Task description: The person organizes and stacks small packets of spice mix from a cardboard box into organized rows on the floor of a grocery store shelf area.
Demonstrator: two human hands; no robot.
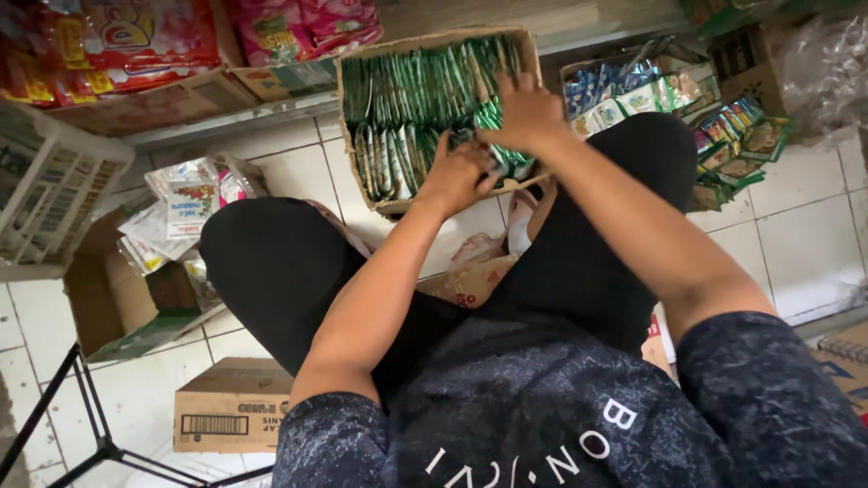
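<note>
- Here, nearest to the camera, the person squats on the white tiled floor (814,226), with the knees in black trousers raised on both sides
- Beside the left knee a closed brown carton (231,407) lies on the tiles, and an open carton (108,307) with loose packets stands a bit further
- Both arms reach forward to the cardboard box (434,45) that stands at the shelf edge, filled with rows of green sachets (407,99) on their edges
- The left hand (458,176) is curled at the front part of the box, its fingers closed on some green sachets in the near row
- The right hand (524,113) lies on top of the sachets at the right side, fingers bent and pressing into the row; whether it pinches one, I cannot tell
- I think the rows are tight, so a strong pull may drag neighbour sachets out, or tip the box toward the knees
- Further right, another box with blue and green packets (624,90) stands near, so a slipped sachet may fall among them
</note>
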